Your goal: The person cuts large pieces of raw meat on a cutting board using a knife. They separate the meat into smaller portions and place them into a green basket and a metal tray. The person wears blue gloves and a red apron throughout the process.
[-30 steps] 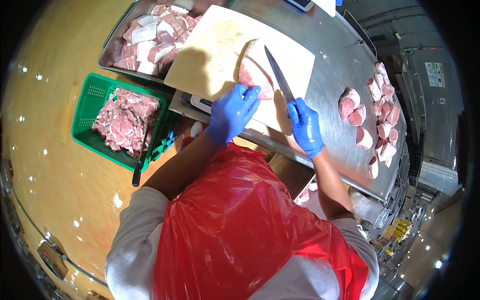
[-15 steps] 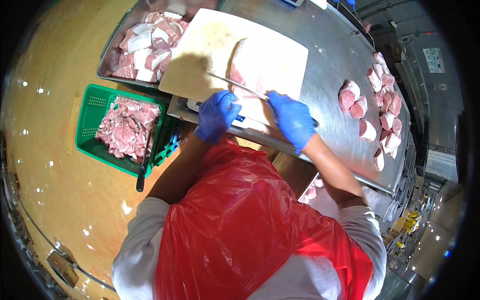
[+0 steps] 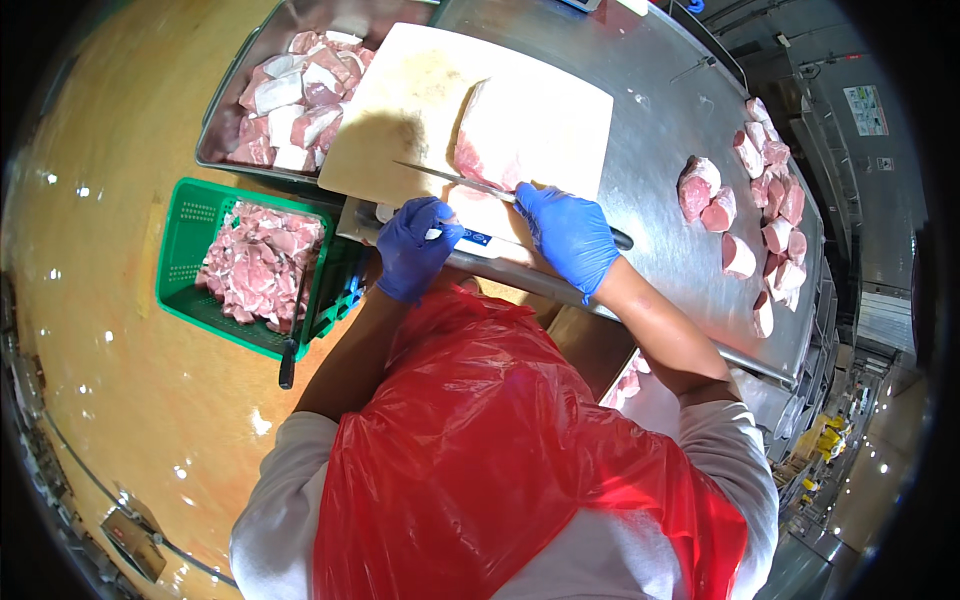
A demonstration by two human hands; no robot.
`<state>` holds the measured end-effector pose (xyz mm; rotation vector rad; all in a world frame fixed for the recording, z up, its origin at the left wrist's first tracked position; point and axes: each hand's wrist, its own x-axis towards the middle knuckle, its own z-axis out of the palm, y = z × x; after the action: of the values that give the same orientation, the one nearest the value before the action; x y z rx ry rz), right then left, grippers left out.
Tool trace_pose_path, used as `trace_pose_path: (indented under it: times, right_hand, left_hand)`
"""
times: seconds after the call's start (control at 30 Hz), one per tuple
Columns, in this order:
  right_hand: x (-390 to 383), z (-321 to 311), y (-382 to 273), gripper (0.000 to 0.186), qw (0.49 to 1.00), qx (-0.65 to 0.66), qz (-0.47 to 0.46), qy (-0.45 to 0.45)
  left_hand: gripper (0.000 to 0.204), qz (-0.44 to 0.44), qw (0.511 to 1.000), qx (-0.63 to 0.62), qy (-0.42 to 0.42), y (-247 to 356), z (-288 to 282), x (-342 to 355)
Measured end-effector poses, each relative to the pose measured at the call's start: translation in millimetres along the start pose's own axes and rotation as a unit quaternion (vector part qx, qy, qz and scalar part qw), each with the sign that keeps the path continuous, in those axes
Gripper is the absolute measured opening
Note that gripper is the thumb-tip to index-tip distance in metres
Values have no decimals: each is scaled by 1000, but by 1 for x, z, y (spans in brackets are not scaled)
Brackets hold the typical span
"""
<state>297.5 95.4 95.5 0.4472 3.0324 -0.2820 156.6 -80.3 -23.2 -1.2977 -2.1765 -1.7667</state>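
Observation:
A large pale piece of raw meat (image 3: 490,135) lies on the white cutting board (image 3: 385,110), partly washed out by glare. My blue-gloved right hand (image 3: 572,235) is wrapped round the handle of a knife (image 3: 450,177). The long thin blade points left across the board, along the near end of the meat. Nearer to me than the blade is a paler section of meat (image 3: 480,208); I cannot tell whether it is cut free. My gloved left hand (image 3: 413,250) is closed beside it at the board's near edge, with a small whitish bit showing at its fingers.
A metal tub (image 3: 222,125) of meat chunks stands left of the board. Below it sits a green basket (image 3: 178,285) of trimmings, with a second black-handled knife (image 3: 287,365) at its side. Several cut pieces (image 3: 775,200) lie on the metal table (image 3: 650,130) at right.
My right hand has shifted left, and the knife's tip reaches further left over the board. My left hand has drawn slightly left and nearer to me.

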Motion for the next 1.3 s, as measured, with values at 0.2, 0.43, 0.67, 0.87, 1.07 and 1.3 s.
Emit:
trace_pose_path:
  times: [0.2, 0.43, 0.67, 0.87, 1.07, 1.3]
  right_hand:
    - [-53, -4, 94, 17, 987, -123, 31, -94]
    - [-93, -24, 121, 15, 975, 172, 133, 38]
    - [-50, 25, 74, 23, 686, 635, 286, 210]
    - [-38, 24, 77, 27, 616, 713, 266, 204]
    - [-41, 18, 33, 34, 459, 824, 319, 98]
    - [-8, 25, -3, 40, 331, 904, 271, 13]
  left_hand:
    - [20, -95, 992, -11, 81, -9, -26, 1]
    - [15, -202, 917, 240, 246, -111, -173, -28]
    - [43, -177, 901, 395, -5, -131, -243, 4]
    - [23, -5, 992, 123, 14, -69, -139, 117]
    - [28, 121, 987, 5, -105, -58, -51, 193]
    - [36, -19, 913, -162, -374, -40, 82, 232]
